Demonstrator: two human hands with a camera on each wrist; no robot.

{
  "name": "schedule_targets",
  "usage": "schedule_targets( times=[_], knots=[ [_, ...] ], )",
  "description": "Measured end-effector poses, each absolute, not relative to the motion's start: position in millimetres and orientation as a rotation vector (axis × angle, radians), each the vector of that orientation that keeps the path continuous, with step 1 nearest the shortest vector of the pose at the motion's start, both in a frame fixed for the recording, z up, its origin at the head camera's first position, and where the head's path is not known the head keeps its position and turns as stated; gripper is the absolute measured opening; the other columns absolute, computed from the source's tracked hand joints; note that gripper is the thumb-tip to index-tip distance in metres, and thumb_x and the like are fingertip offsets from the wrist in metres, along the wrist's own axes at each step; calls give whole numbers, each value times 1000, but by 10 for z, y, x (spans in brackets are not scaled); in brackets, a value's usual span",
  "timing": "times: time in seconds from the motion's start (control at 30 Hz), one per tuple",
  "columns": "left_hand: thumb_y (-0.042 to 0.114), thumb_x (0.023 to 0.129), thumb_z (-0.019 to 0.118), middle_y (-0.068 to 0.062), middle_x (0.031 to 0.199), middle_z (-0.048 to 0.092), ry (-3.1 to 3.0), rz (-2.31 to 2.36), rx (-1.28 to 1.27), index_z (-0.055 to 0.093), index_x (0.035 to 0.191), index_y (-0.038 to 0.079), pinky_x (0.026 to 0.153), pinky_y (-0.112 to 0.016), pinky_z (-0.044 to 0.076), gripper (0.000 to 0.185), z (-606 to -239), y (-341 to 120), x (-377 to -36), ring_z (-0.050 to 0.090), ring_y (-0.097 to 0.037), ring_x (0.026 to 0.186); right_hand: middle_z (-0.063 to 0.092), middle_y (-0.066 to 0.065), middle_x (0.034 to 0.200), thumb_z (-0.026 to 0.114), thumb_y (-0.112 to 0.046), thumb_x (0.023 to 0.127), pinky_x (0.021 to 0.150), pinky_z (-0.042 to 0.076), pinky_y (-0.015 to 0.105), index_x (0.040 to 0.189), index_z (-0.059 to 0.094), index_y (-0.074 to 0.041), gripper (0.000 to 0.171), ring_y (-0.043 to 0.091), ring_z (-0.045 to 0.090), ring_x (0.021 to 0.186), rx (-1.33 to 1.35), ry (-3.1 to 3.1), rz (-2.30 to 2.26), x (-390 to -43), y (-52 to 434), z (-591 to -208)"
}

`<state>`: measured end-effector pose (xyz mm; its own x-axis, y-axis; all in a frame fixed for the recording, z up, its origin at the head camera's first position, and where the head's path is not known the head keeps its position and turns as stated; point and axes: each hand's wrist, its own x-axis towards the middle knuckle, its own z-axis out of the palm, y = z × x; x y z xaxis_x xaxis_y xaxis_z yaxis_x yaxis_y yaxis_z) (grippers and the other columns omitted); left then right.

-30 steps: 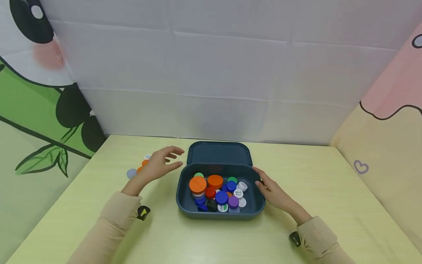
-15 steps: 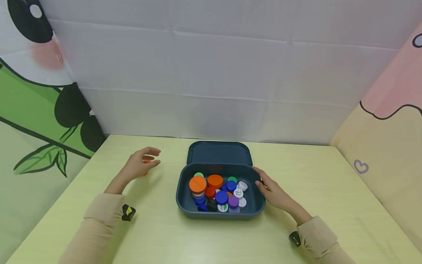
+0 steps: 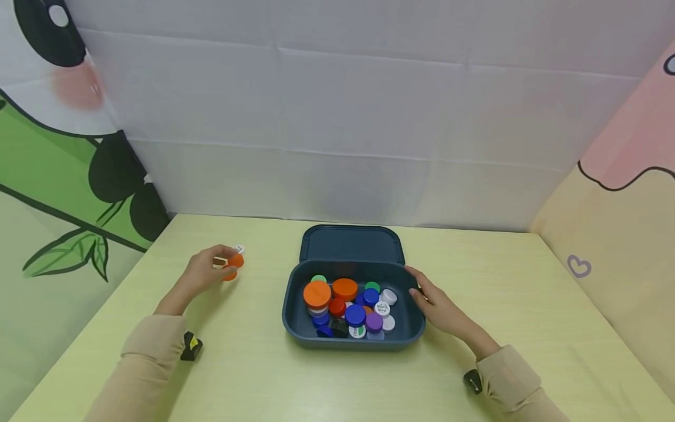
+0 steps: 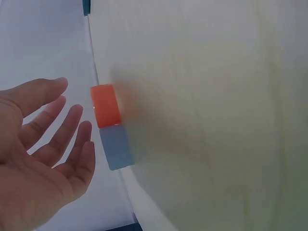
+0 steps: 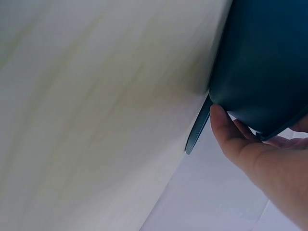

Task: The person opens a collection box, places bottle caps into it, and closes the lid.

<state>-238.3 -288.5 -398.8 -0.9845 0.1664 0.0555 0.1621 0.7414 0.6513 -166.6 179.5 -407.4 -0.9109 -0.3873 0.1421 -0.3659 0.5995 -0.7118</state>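
Left hand [image 3: 203, 272], fingers spread, nears a light, rigid orange cap [image 3: 234, 261], best pinched at its rim; right hand [image 3: 437, 305] rests open against the box [image 3: 300, 325].

Staged recording booth: cartoon-print backdrop cloths [image 3: 79, 176] w/ pale table [image 3: 527, 328].

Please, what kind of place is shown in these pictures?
Probably a staged tabletop set, not a lived-in room. A pale green table is enclosed by a creased white sheet and cartoon-printed cloths. On it stands an open dark blue box full of coloured bottle caps.
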Motion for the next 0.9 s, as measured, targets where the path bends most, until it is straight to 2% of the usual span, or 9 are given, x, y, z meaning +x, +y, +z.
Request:
schedule_targets(
  times=[0.5,0.9],
  knots=[
    [5,79,66,-27,111,57,2926,1045,301,55,108,-7,75,-40,52,32,-4028,-2952,-2344,59,-38,94,30,27,143,40,-7,96,104,28,56,141,23,2,49,43,29,131,-647,2802,-1240,-1559,1729,-4096],
    [1,76,66,-26,106,59,2943,896,316,58,103,-7,75,-41,51,29,-4047,-2933,-2385,58,-37,91,29,27,143,39,-4,96,104,27,56,141,23,2,49,44,28,132,-634,2792,-1249,-1546,1715,-4071]
  ],
)
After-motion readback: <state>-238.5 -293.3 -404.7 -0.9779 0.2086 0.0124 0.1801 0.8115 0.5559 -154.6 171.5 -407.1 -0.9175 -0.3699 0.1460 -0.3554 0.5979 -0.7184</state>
